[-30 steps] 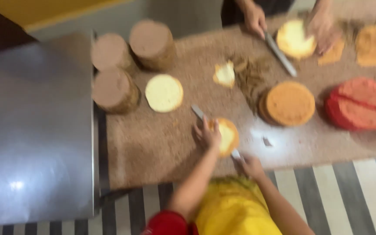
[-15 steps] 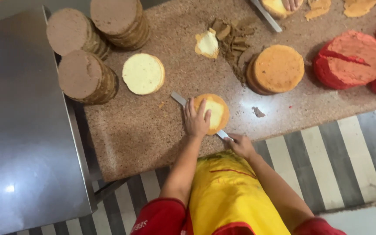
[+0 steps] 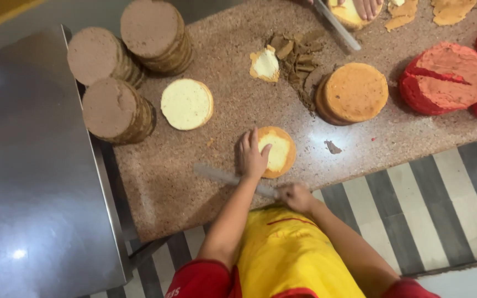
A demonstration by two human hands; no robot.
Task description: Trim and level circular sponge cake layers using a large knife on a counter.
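Observation:
A small round yellow sponge cake [image 3: 280,150] with a browned rim lies near the front edge of the speckled stone counter [image 3: 194,182]. My left hand [image 3: 251,155] rests flat on its left side, fingers spread. My right hand [image 3: 295,196] grips the handle of a long knife [image 3: 222,176] at the counter's edge. The blurred blade runs leftward under my left wrist, level with the base of the cake.
Three stacks of brown cake rounds [image 3: 118,109] stand at the left beside a pale cake disc [image 3: 186,103]. An orange cake [image 3: 354,92], red cakes [image 3: 445,77] and trimmings [image 3: 296,52] lie farther back. Another person's hand [image 3: 367,8] and knife [image 3: 336,25] work at the far edge. A steel table [image 3: 34,182] adjoins left.
The view has shifted nearer to the counter. The knife blade has moved from behind the cake to its near left side, now blurred with motion. My left hand stays on the cake.

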